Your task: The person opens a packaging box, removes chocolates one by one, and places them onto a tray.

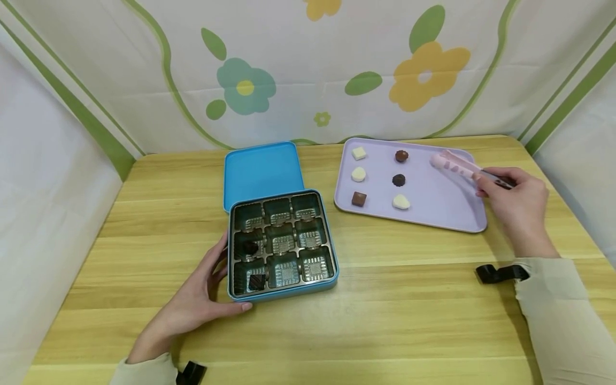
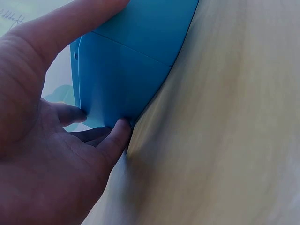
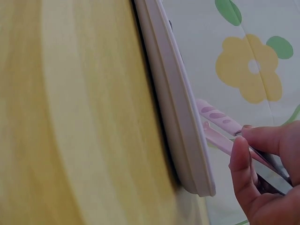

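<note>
My left hand (image 1: 192,299) holds the near left corner of a blue tin box (image 1: 289,291), thumb along its front side and fingers against its left side. Inside is a divided insert; a round dark chocolate (image 1: 251,247) sits in the left middle compartment, a square dark chocolate (image 1: 257,282) in the left front one. My right hand (image 1: 522,200) pinches pink-tipped tongs (image 1: 454,163) over the right part of a lilac tray (image 1: 433,211). The tongs' arms stand apart in the right wrist view, with nothing between the tips. On the tray lie several white, brown and dark chocolates (image 1: 359,199).
The blue lid (image 1: 262,171) lies behind the tin, its near edge beneath or against it. Tin, lid and tray share a wooden table (image 1: 385,321). A flowered cloth (image 1: 308,69) hangs along the table's back edge, with pale cloth at both sides.
</note>
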### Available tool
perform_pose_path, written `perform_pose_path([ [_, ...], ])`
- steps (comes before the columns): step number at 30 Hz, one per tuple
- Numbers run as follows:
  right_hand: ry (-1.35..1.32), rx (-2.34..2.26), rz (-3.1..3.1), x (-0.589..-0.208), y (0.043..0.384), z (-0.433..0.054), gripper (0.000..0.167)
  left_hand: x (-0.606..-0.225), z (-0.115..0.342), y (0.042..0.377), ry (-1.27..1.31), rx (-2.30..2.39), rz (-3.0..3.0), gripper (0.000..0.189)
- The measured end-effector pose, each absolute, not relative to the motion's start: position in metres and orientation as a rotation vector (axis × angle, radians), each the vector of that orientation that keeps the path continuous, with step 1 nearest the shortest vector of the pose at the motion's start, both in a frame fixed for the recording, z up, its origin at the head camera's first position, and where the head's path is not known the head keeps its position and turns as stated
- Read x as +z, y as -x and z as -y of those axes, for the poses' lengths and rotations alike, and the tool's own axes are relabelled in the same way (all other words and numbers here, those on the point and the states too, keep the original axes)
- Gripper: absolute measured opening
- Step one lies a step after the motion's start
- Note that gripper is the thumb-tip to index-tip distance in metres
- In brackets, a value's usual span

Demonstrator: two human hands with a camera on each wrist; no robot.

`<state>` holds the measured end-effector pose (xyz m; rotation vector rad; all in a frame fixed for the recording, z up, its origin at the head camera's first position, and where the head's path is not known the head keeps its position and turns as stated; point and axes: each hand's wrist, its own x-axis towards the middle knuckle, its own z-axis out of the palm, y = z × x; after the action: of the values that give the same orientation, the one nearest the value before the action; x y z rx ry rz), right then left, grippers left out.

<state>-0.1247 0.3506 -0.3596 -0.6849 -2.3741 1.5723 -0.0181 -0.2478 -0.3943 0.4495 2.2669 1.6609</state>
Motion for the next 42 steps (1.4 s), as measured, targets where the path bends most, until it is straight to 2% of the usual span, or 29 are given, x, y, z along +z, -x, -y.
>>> perform_pose_path([
  [11, 0.719, 1.525, 2.412, -0.359, 0.123, -0.349, 0.029, -0.397, 0.248, 0.017, -0.459, 1.693, -2.235, 0.137],
  [21, 0.653, 1.711, 2.118, -0.352, 0.118, -0.345, 0.021, -0.397, 0.247, 0.016, -0.470, 1.686, -2.254, 0.137],
  [26, 0.558, 1.809, 1.997, -0.344, 0.115, -0.336, 0.026, -0.397, 0.247, 0.016, -0.479, 1.684, -2.261, 0.138],
  [35, 0.182, 2.011, 1.939, -0.327, 0.107, -0.279, 0.033, -0.396, 0.248, 0.019, -0.470, 1.663, -2.272, 0.139],
  [42, -0.033, 1.787, 2.311, -0.319, 0.098, -0.217, 0.032, -0.397, 0.248, 0.020, -0.493, 1.671, -2.281, 0.139],
])
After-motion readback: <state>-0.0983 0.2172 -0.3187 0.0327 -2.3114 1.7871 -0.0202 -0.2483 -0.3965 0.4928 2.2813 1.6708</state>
